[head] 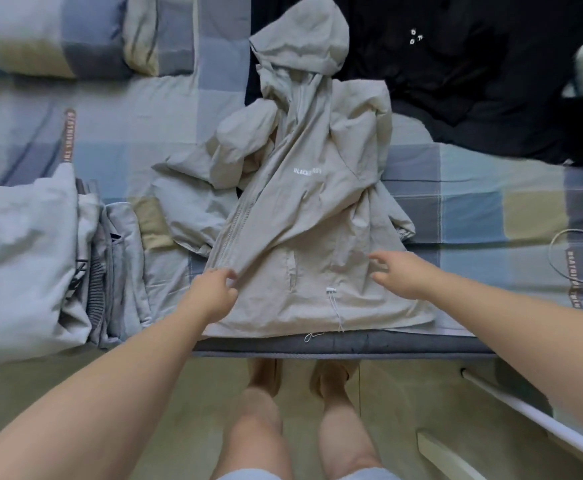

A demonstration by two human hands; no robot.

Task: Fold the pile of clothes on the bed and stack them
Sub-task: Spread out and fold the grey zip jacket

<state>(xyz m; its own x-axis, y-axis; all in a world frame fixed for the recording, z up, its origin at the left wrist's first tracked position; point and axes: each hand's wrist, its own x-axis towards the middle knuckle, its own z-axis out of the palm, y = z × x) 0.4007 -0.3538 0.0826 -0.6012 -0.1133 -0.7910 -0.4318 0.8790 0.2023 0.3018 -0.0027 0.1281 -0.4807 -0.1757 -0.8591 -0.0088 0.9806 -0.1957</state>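
Left hand [211,292] pinching jacket [317,209], right hand [401,275] above

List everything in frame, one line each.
hooded jacket: 1, beige, spread at bed centre, hem toward near edge
black clothes: pile, count unclear, black, far right of bed
folded clothes: 1 stack, grey and white, left, near edge
pillows: about 2, checked, far left
bedsheet: 1, blue-grey-beige checks, under everything
cable: 1, white, looped at right
legs: 2, bare, below bed edge
left hand: pinches hooded jacket's front edge
right hand: fingers spread, over hooded jacket near hem
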